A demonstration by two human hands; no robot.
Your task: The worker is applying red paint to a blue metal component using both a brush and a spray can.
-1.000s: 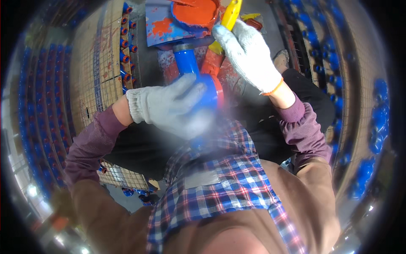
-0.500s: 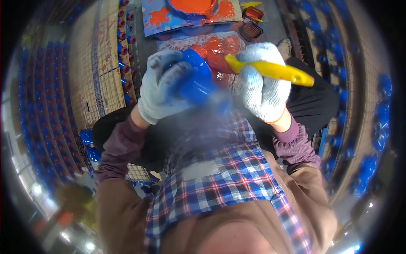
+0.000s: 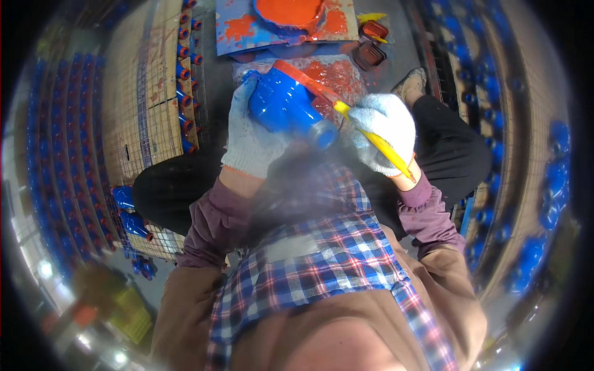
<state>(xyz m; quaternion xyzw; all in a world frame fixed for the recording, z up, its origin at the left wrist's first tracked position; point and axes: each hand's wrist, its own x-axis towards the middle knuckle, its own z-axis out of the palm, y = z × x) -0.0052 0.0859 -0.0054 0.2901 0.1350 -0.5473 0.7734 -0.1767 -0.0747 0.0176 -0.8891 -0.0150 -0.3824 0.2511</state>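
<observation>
My left hand [image 3: 249, 137], in a white knit glove, grips a glossy blue Y-shaped pipe fitting [image 3: 281, 102] from its left side. The fitting is tilted, and an orange-red band runs along its upper edge. One grey open end of it faces down and to the right. In my gloved right hand [image 3: 388, 123] is a paintbrush [image 3: 390, 152] with a yellow handle, its orange-coated head pointing up and left to the band. The brush head appears to touch the fitting's edge there. My left fingers are partly hidden behind the fitting.
Ahead, a round container of orange paint [image 3: 289, 11] rests on a paint-stained board [image 3: 238, 42]. A paint-smeared sheet [image 3: 349, 68] lies nearer. Right of it are a small dark tray [image 3: 370, 55] and a yellow-handled tool [image 3: 371, 18]. Racks of blue fittings [image 3: 184, 99] flank me on both sides.
My left hand has turned the fitting so its orange edge faces up and right. My right hand has lowered and swung the brush handle downward, bringing its head along the fitting's edge.
</observation>
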